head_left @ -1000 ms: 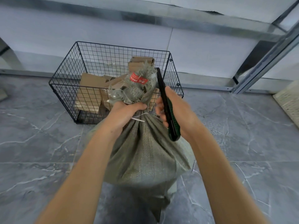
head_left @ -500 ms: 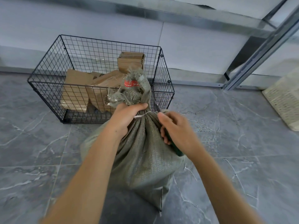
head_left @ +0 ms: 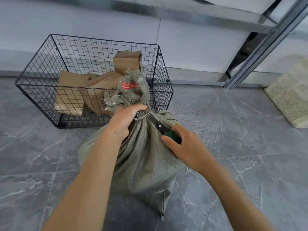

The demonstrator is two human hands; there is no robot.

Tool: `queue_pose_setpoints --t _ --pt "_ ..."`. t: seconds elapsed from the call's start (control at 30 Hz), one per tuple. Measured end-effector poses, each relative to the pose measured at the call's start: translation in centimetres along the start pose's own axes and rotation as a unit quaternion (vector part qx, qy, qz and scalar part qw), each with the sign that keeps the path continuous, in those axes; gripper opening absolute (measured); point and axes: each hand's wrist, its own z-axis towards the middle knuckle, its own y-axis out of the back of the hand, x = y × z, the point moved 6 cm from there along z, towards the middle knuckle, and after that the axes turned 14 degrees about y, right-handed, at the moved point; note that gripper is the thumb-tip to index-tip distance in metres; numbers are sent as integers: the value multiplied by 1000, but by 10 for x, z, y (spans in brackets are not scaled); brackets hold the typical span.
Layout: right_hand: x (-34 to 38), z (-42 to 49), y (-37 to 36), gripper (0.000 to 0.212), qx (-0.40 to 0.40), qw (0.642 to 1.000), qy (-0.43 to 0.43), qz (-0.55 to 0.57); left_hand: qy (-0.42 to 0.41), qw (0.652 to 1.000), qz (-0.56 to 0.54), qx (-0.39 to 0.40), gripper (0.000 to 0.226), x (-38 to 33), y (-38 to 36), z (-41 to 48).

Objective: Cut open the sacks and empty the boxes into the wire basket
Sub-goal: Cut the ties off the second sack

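A grey-green woven sack point(head_left: 143, 157) stands on the floor in front of the black wire basket point(head_left: 41, 87). Its frayed neck, marked with a red label, is tied with a white cord point(head_left: 143, 116). My left hand point(head_left: 124, 120) grips the neck just above the tie. My right hand point(head_left: 186, 145) holds a green-handled pair of scissors point(head_left: 160, 125), whose dark blades point up-left and touch the cord. Several cardboard boxes point(head_left: 70, 92) lie inside the basket.
The basket sits against a white wall under a metal shelf frame point(head_left: 260, 52). A pale woven sack point(head_left: 290, 95) lies at the right edge. Grey marble floor tiles spread around the sack on every side.
My right hand lowered the scissors from upright beside the neck and turned them, so the blades now reach the white cord. My left hand keeps its grip on the neck.
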Motion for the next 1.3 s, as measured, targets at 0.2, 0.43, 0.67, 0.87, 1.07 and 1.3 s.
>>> queue_pose_setpoints --t 0.2,0.43,0.67,0.87,1.07,1.3 --pt "0 -4 3 26 18 1000 1 3 14 1000 -2 14 110 7 2 9" --pt "8 -2 2 27 -6 1000 7 -5 8 1000 14 16 86 6 -4 -1" --pt "4 -1 -10 28 -21 992 -52 117 31 997 23 61 25 7 -6 -5" --pt "13 1 -17 25 76 951 -69 291 42 994 41 90 8 7 -2 -10" --pt "23 2 -27 15 111 909 -80 395 23 992 42 120 11 6 1 -13" --pt "34 6 -39 17 95 857 -88 499 27 988 16 149 16 6 6 -16"
